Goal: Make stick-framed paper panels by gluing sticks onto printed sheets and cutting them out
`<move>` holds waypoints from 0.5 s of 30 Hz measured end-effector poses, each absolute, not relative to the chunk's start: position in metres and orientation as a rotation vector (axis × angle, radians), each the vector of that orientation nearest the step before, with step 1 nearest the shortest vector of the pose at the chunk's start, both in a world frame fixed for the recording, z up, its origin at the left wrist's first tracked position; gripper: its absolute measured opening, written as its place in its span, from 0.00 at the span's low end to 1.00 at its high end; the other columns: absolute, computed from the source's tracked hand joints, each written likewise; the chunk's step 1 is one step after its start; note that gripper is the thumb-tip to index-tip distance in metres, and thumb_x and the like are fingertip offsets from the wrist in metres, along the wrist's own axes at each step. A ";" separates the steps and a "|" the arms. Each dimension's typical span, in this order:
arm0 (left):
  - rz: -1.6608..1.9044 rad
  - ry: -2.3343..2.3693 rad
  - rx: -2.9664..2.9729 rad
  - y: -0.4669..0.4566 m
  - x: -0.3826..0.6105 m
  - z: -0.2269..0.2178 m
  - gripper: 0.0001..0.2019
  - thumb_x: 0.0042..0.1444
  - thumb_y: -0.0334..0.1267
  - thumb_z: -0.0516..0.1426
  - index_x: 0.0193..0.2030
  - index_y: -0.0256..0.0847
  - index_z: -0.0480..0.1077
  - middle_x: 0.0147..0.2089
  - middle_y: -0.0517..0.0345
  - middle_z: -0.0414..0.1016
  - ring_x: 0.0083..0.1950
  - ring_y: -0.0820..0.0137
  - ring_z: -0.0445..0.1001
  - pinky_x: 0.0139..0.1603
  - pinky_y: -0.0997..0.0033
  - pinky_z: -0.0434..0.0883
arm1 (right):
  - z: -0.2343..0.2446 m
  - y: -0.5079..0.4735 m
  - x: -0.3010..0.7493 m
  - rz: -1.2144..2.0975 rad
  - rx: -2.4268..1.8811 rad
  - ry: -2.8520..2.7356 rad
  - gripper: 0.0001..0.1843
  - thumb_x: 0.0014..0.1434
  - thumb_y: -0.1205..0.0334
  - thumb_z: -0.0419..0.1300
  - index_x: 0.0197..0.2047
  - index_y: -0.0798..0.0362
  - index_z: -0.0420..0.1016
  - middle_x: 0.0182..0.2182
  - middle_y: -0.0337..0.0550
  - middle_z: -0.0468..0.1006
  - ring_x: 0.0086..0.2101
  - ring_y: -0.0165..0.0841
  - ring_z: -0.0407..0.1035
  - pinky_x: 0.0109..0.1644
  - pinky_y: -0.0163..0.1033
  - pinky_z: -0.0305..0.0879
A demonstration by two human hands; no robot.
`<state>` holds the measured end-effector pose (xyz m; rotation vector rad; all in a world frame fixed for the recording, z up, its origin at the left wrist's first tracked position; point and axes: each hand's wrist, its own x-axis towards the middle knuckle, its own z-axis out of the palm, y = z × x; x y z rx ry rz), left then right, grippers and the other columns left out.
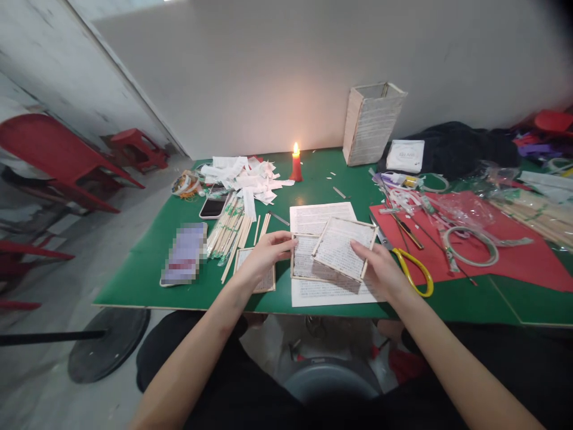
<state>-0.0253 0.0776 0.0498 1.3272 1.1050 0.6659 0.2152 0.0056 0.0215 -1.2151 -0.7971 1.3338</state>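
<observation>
My right hand (380, 269) grips a tilted paper panel framed with wooden sticks (342, 246) by its lower right corner. My left hand (264, 257) pinches the left edge of a second framed panel (304, 263) lying flat beneath the first. Both panels rest over a printed paper sheet (320, 218) on the green table (147, 263). A third framed panel (244, 257) lies partly under my left hand.
A lit red candle (296, 164) stands at the back. Paper scraps (246, 176), chopsticks (228, 230), two phones (213, 206), yellow scissors (414, 272), tape rolls (470, 248), a red sheet (514, 251) and a tall paper box (371, 122) crowd the table. Red chairs (54, 155) stand left.
</observation>
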 end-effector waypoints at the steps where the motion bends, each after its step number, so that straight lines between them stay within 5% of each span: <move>1: 0.736 1.117 1.331 0.075 -0.024 0.052 0.07 0.58 0.41 0.60 0.37 0.40 0.71 0.42 0.53 0.76 0.44 0.67 0.76 0.45 0.66 0.75 | 0.023 0.006 0.220 1.272 -1.240 -0.825 0.20 0.54 0.45 0.67 0.42 0.51 0.81 0.43 0.49 0.85 0.45 0.49 0.79 0.51 0.52 0.76; 7: 1.117 1.257 1.583 0.061 -0.015 0.052 0.09 0.63 0.45 0.55 0.42 0.43 0.67 0.42 0.55 0.74 0.45 0.67 0.74 0.45 0.69 0.74 | 0.024 0.005 0.234 0.790 -1.403 -1.062 0.21 0.59 0.42 0.62 0.41 0.51 0.82 0.43 0.50 0.85 0.51 0.50 0.76 0.57 0.53 0.71; 11: 1.052 1.246 1.738 0.052 -0.004 0.038 0.11 0.65 0.47 0.52 0.43 0.43 0.68 0.34 0.58 0.71 0.38 0.67 0.72 0.37 0.70 0.70 | 0.014 0.007 0.219 0.784 -1.413 -1.185 0.25 0.62 0.42 0.59 0.49 0.54 0.80 0.49 0.51 0.83 0.54 0.48 0.73 0.60 0.52 0.68; 15: 0.930 1.173 1.830 0.044 0.002 0.031 0.13 0.67 0.44 0.50 0.52 0.43 0.68 0.39 0.55 0.74 0.40 0.65 0.73 0.40 0.68 0.69 | 0.012 0.009 0.215 0.768 -1.418 -1.252 0.26 0.65 0.44 0.55 0.53 0.55 0.78 0.51 0.52 0.82 0.56 0.46 0.72 0.61 0.49 0.67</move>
